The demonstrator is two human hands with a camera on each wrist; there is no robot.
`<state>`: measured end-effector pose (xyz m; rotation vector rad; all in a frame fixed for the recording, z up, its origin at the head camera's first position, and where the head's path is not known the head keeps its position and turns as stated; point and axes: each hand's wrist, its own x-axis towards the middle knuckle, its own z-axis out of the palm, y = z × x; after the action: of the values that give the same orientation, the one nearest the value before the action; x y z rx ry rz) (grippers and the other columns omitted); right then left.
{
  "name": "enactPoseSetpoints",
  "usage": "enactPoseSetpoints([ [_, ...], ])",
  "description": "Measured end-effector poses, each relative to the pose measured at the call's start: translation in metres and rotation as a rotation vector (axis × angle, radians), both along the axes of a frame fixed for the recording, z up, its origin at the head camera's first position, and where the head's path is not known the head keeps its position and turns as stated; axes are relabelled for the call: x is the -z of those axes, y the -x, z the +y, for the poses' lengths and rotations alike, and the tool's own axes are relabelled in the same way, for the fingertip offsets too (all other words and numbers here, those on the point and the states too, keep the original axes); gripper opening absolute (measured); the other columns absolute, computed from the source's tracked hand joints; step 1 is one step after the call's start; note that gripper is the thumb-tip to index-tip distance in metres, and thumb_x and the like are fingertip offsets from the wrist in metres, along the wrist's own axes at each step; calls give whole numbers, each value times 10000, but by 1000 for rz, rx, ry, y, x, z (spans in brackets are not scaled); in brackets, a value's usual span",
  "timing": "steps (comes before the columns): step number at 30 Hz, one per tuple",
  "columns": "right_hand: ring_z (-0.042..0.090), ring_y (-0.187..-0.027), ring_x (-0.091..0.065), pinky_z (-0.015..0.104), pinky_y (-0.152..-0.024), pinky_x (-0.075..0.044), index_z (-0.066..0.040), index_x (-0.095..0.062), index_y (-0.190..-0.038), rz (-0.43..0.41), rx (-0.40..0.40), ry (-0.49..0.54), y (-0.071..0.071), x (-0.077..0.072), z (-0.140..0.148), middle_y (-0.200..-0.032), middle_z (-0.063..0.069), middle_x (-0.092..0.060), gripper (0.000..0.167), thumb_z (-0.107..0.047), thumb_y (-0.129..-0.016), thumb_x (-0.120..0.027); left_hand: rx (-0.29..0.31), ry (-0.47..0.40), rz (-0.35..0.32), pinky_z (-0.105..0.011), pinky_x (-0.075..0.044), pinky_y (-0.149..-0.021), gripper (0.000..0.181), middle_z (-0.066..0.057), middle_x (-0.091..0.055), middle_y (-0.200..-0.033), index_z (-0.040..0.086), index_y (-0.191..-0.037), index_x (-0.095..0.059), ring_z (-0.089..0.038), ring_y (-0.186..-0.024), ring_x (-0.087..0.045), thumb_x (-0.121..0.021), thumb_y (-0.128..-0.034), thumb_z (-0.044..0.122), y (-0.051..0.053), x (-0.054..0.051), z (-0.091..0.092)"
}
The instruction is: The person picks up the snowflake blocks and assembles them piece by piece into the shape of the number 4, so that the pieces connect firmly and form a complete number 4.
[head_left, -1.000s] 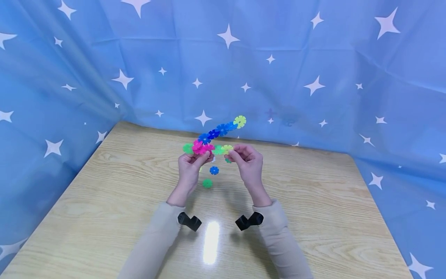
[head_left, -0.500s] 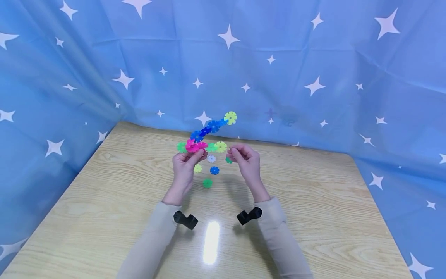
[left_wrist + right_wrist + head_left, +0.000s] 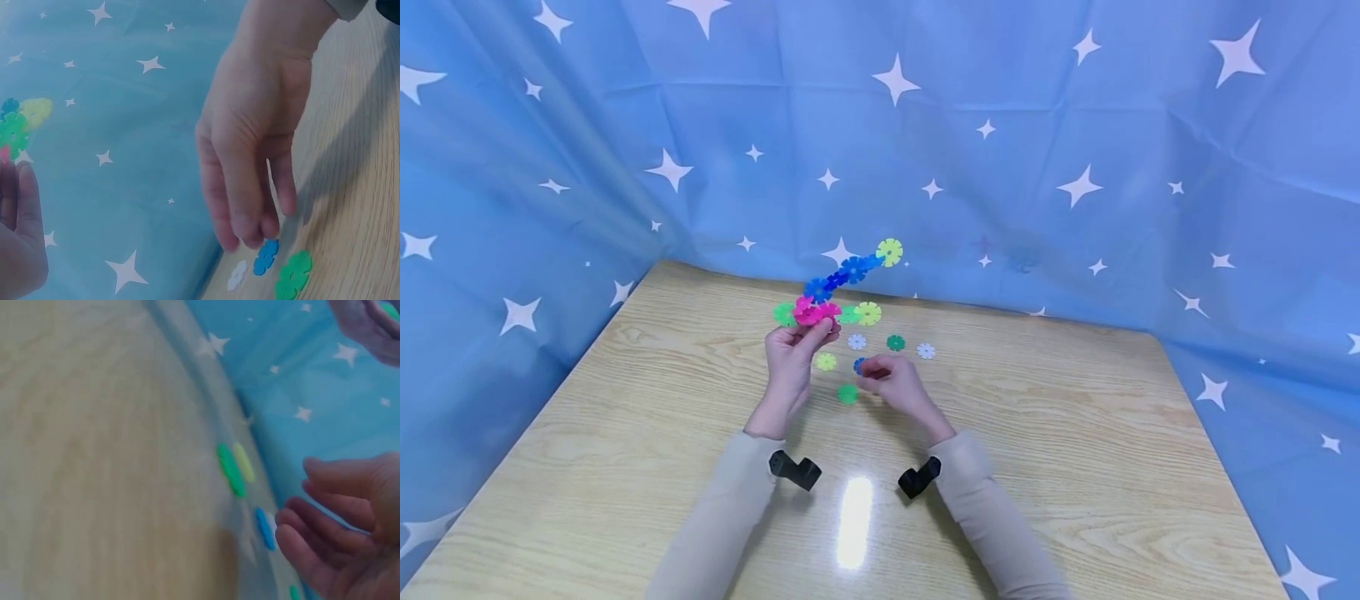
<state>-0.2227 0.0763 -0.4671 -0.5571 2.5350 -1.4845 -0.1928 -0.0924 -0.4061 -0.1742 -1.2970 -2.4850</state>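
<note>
Snowflake-disc assembly (image 3: 817, 290) (pink, blue, green, yellow) — hangs just left of frame centre, above the worktop (image 3: 1075, 442). Left hand (image 3: 788, 362): grip pinches its pink discs (image 3: 807, 312). Right hand (image 3: 897, 385): grip loosely spread, empty, at a loose blue disc (image 3: 859, 366) below centre; contact cannot be told. Handling, judged: light, stiffish, smooth plastic; slots may slip under twisting. Best hold — the pink discs, where the arms meet.
</note>
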Motion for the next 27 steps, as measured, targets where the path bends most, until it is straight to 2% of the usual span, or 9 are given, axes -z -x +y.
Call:
enactPoseSetpoints([
  [7,202,-812,-605,222,-698,-530,45,-675,-1032,74,-88,-158,-3,9,-14,-930,126,-658,281,-41,-774,-747,-4,21,0,-263,-583,-714,339,-5,-709,-757,155,-798,-730,-118,-717,-684,-557,-860,-131,0,-1,0],
  [12,174,-790,-557,220,-676,-499,17,-693,-986,123,-91,-296,-3,8,-23,-872,78,-610,284,-94,-741,-784,2,27,4,-268,-584,-718,339,-3,-710,-748,155,-789,-732,-117,-717,-686,-556,-861,-126,0,-2,-1],
  [17,159,-757,-525,233,-646,-479,-8,-682,-890,136,-73,-382,-1,6,-27,-811,42,-578,226,-110,-726,-800,6,37,5,-264,-584,-712,348,-1,-709,-747,158,-790,-734,-113,-718,-684,-548,-865,-126,1,-1,-1],
  [21,136,-707,-512,229,-608,-466,-32,-628,-849,103,-41,-372,0,7,-27,-770,26,-570,230,-80,-710,-805,5,37,-1,-264,-584,-710,356,0,-709,-746,160,-786,-733,-113,-718,-684,-544,-867,-131,2,1,-1],
  [27,123,-663,-536,201,-580,-479,-12,-647,-836,88,6,-191,-8,5,-17,-730,36,-598,135,22,-747,-742,1,42,3,-272,-584,-719,340,-2,-710,-754,153,-791,-728,-118,-725,-687,-550,-865,-126,2,2,-2],
])
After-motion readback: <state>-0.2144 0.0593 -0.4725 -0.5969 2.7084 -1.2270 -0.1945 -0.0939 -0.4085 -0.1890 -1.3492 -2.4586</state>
